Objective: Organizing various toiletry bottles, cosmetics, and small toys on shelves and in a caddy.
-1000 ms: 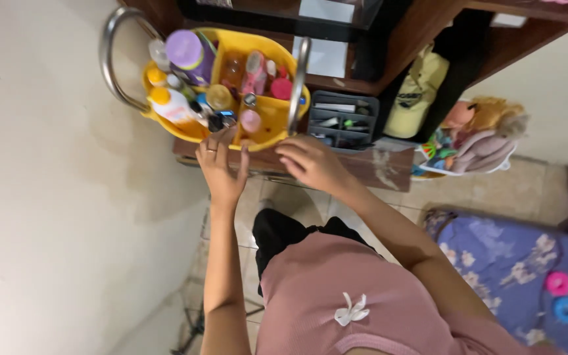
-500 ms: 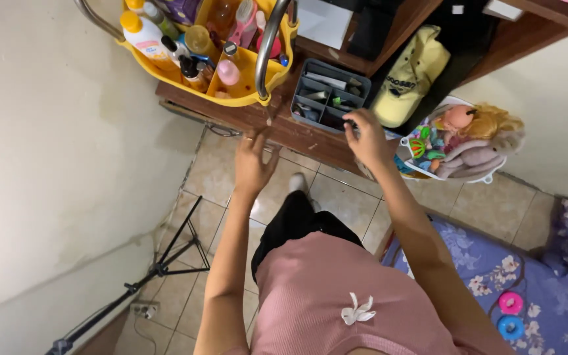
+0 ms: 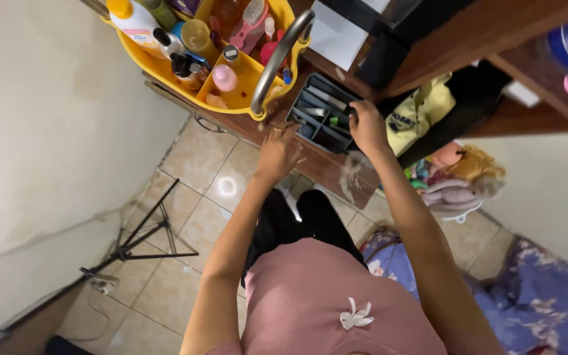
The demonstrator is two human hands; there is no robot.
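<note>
While the grey plastic organizer [image 3: 323, 113] sits near the wooden shelf [image 3: 336, 172] edge, just right of the glossy yellow caddy [image 3: 248, 66], right hand [image 3: 367, 126] grips its rim; left hand [image 3: 277, 152] hovers beside it, fingers loosely spread, holding nothing.

Single head-worn view, looking steeply down past the wearer's pink shirt [image 3: 336, 296]; wooden shelf [image 3: 336, 172] close at 12 o'clock, wall at 9 o'clock, tiled floor [image 3: 185, 197] well below.
</note>
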